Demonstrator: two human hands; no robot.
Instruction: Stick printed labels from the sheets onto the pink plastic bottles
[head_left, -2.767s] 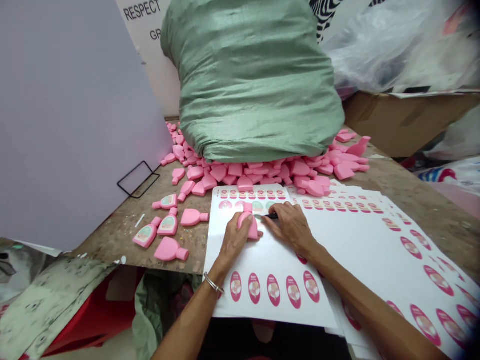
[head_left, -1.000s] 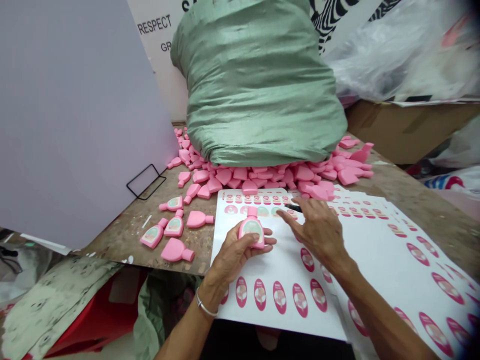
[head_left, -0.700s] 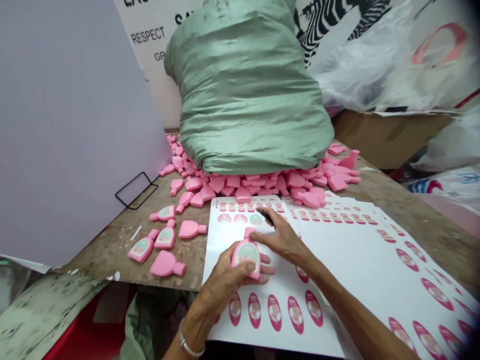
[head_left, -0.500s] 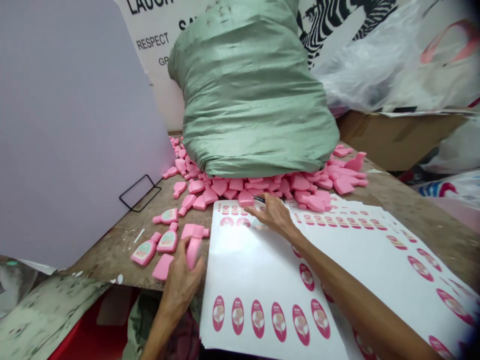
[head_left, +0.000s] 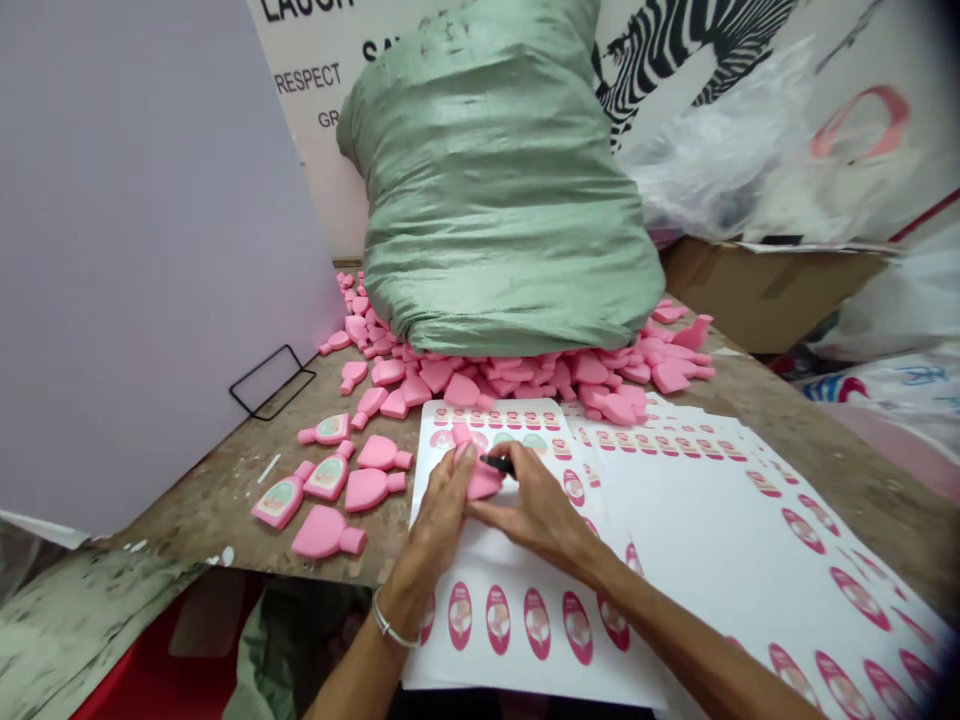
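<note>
My left hand (head_left: 439, 515) is closed on a small pink plastic bottle (head_left: 482, 483), held above the sticker sheet (head_left: 487, 550). In my right hand (head_left: 538, 515) is a slim black tool (head_left: 498, 465), its tip close to the bottle; its exact kind does not show. The fingers of both hands meet around the bottle and hide part of it. Printed oval stickers line the sheet's lower and right edges, with smaller ones along the top. To the left lie pink bottles with labels, such as this labelled bottle (head_left: 281, 498), and plain ones, such as this plain bottle (head_left: 328, 534).
A heap of pink bottles (head_left: 517, 375) lies under a large green sack (head_left: 502, 200) at the back. More sticker sheets (head_left: 690, 530) spread to the right. A black wire frame (head_left: 272, 383) stands beside the pale panel (head_left: 150, 250). A cardboard box (head_left: 780, 290) sits back right.
My left hand has moved right from the loose bottles, bringing a pink bottle over the sheet. My right hand has come back toward me with the black tool, and the two hands now meet.
</note>
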